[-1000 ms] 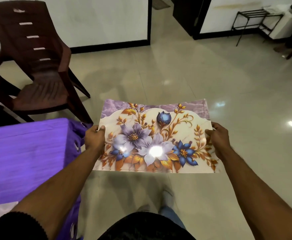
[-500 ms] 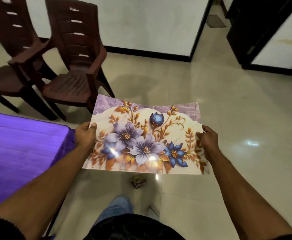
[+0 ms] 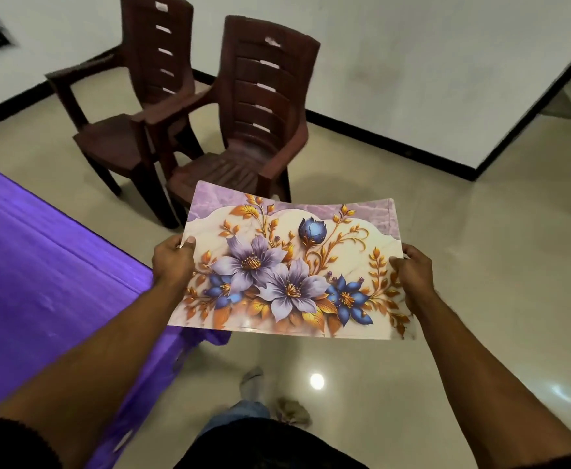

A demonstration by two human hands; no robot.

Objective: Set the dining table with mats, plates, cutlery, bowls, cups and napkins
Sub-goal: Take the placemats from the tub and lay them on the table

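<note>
Glossy and floral, a mat (image 3: 297, 269) hangs level over the floor (image 3: 480, 265), just beside the corner of the purple-draped surface (image 3: 40, 258). The left hand (image 3: 172, 262) pinches one short edge and the right hand (image 3: 412, 272) the other, each grip closed on the mat. Held only at its ends, the slick sheet sags slightly in the middle; a loosened pinch could likely let it slide to the tiles. Two brown chairs (image 3: 243, 130) stand near the surface's far side, and could crowd the approach to that edge.
</note>
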